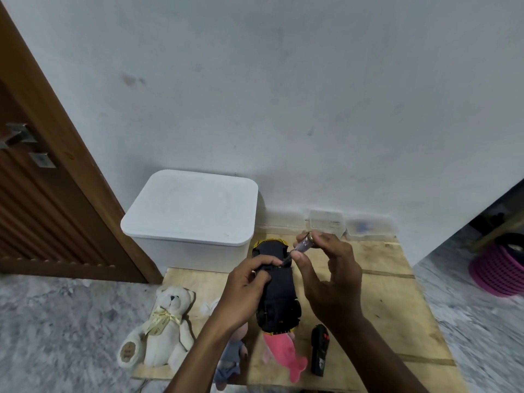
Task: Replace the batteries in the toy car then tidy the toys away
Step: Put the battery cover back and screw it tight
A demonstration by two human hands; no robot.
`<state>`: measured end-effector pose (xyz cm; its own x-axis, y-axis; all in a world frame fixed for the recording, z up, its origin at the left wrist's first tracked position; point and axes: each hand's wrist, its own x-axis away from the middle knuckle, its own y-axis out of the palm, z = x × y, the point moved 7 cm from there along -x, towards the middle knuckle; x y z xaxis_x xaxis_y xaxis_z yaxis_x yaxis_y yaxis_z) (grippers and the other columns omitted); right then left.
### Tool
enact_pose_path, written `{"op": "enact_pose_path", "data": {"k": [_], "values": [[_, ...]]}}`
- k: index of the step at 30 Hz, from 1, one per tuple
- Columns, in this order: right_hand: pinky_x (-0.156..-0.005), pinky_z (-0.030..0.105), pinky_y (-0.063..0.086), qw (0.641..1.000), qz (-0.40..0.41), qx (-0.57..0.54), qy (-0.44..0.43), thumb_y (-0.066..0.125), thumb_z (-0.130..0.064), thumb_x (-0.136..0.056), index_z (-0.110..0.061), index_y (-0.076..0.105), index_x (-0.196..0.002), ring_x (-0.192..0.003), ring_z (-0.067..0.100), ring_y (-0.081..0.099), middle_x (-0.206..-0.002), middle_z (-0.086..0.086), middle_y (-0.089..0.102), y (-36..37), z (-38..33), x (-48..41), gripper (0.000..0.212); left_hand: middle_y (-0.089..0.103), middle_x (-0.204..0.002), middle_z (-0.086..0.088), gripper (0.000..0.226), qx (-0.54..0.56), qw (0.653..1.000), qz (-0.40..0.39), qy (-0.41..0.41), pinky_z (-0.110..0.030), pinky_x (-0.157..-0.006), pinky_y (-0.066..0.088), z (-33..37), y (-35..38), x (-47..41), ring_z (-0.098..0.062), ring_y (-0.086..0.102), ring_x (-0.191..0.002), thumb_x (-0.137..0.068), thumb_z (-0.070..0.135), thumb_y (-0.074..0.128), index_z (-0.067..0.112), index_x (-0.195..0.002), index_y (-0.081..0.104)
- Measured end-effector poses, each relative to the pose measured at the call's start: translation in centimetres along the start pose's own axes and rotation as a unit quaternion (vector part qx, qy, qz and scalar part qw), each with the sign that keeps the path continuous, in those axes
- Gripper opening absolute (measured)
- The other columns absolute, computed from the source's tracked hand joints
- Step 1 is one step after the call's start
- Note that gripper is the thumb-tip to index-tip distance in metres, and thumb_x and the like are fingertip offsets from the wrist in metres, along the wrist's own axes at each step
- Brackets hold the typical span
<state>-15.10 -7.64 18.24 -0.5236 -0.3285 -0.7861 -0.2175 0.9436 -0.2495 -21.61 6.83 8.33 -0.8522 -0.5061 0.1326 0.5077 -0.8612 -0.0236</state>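
Note:
The toy car [279, 293] lies upside down above the wooden board [382, 307], its black underside facing me and yellow bodywork showing at both ends. My left hand [246, 290] grips the car's left side near the far end. My right hand [329, 268] holds a small screwdriver [300, 246] with a clear handle, its tip set against the car's underside by my left fingers. A black remote control [319, 350] rests on the board to the right of the car.
A white lidded bin [192, 214] stands at the board's back left. A cream teddy bear [161, 327], a pink plush [283, 355] and a blue-clad doll [229, 361] lie near the front. Clear plastic containers [329, 222] sit by the wall. A pink basket [499, 268] stands far right.

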Motion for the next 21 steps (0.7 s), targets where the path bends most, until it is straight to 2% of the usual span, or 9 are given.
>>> {"op": "enact_pose_path", "data": {"k": [3,6,8,10,12,14,17,19,21], "values": [[-0.084,0.051,0.058,0.999,-0.025,-0.026,0.006,0.066,0.001,-0.086,-0.014,0.051,-0.122,-0.111,0.027,0.068,-0.117,0.014,0.067,0.1,-0.2,0.0,0.042,0.073,-0.106,0.005,0.053,0.006,1.000,0.001,-0.004,-0.031,-0.077,0.056,-0.1,0.0,0.0,-0.017,0.069,-0.095,-0.092,-0.008,0.048,0.036,-0.086,0.077],[-0.075,0.050,0.060,0.999,-0.019,-0.028,-0.007,0.068,0.002,-0.085,-0.013,0.053,-0.119,-0.102,0.026,0.071,-0.108,0.013,0.070,0.0,-0.4,-0.3,0.040,0.072,-0.108,0.004,0.051,0.007,1.000,-0.002,-0.005,-0.036,-0.078,0.058,0.0,0.0,-0.1,-0.018,0.069,-0.097,-0.092,-0.007,0.047,0.034,-0.089,0.077],[-0.070,0.047,0.059,1.000,0.006,-0.009,-0.014,0.072,-0.001,-0.082,-0.012,0.054,-0.115,-0.092,0.027,0.072,-0.100,0.011,0.070,-0.2,-0.5,-0.4,0.039,0.072,-0.109,0.004,0.049,0.004,1.000,-0.005,-0.002,-0.032,-0.077,0.057,0.1,0.0,-0.1,-0.017,0.069,-0.097,-0.092,-0.007,0.047,0.032,-0.090,0.078],[-0.071,0.045,0.059,0.999,0.028,0.014,-0.013,0.074,-0.006,-0.082,-0.012,0.054,-0.113,-0.090,0.025,0.071,-0.101,0.003,0.066,-0.5,-0.5,-0.4,0.038,0.072,-0.108,0.005,0.049,0.002,1.000,-0.008,-0.002,-0.027,-0.074,0.057,0.2,0.2,0.1,-0.016,0.069,-0.096,-0.092,-0.006,0.048,0.032,-0.090,0.078],[-0.075,0.047,0.059,1.000,0.023,0.009,0.005,0.071,-0.009,-0.084,-0.014,0.054,-0.116,-0.095,0.026,0.071,-0.109,-0.002,0.064,-0.6,-0.2,-0.4,0.037,0.073,-0.105,0.007,0.049,0.011,1.000,-0.010,-0.007,-0.025,-0.072,0.056,0.1,0.3,0.2,-0.016,0.070,-0.095,-0.092,-0.007,0.048,0.032,-0.089,0.078],[-0.077,0.050,0.060,1.000,-0.004,-0.021,0.015,0.068,-0.005,-0.086,-0.014,0.053,-0.120,-0.100,0.027,0.072,-0.112,0.004,0.066,-0.5,0.1,-0.4,0.038,0.073,-0.103,0.008,0.051,0.014,1.000,-0.009,-0.007,-0.029,-0.074,0.057,0.0,0.4,0.3,-0.017,0.069,-0.096,-0.092,-0.007,0.048,0.034,-0.088,0.078],[-0.072,0.049,0.061,1.000,-0.001,-0.022,0.013,0.070,-0.002,-0.084,-0.013,0.053,-0.119,-0.095,0.029,0.073,-0.104,0.016,0.069,-0.8,0.3,-0.3,0.040,0.073,-0.105,0.008,0.052,0.004,1.000,-0.008,0.000,-0.037,-0.081,0.058,0.1,0.4,0.1,-0.019,0.069,-0.098,-0.092,-0.007,0.048,0.035,-0.088,0.078],[-0.070,0.046,0.061,1.000,0.019,0.002,0.011,0.074,-0.007,-0.083,-0.012,0.054,-0.117,-0.089,0.027,0.073,-0.099,0.014,0.069,-1.0,0.2,-0.5,0.040,0.072,-0.106,0.008,0.050,0.001,1.000,-0.012,0.003,-0.034,-0.078,0.059,0.1,0.5,0.0,-0.019,0.069,-0.098,-0.093,-0.006,0.048,0.035,-0.089,0.078],[-0.073,0.039,0.062,0.999,0.019,0.024,0.017,0.074,-0.011,-0.083,-0.014,0.053,-0.121,-0.088,0.023,0.073,-0.100,0.009,0.068,-0.9,0.1,-0.7,0.043,0.072,-0.106,0.010,0.050,0.005,1.000,-0.015,0.003,-0.027,-0.074,0.057,0.2,0.6,0.0,-0.016,0.069,-0.097,-0.093,-0.005,0.048,0.035,-0.090,0.078]]}}
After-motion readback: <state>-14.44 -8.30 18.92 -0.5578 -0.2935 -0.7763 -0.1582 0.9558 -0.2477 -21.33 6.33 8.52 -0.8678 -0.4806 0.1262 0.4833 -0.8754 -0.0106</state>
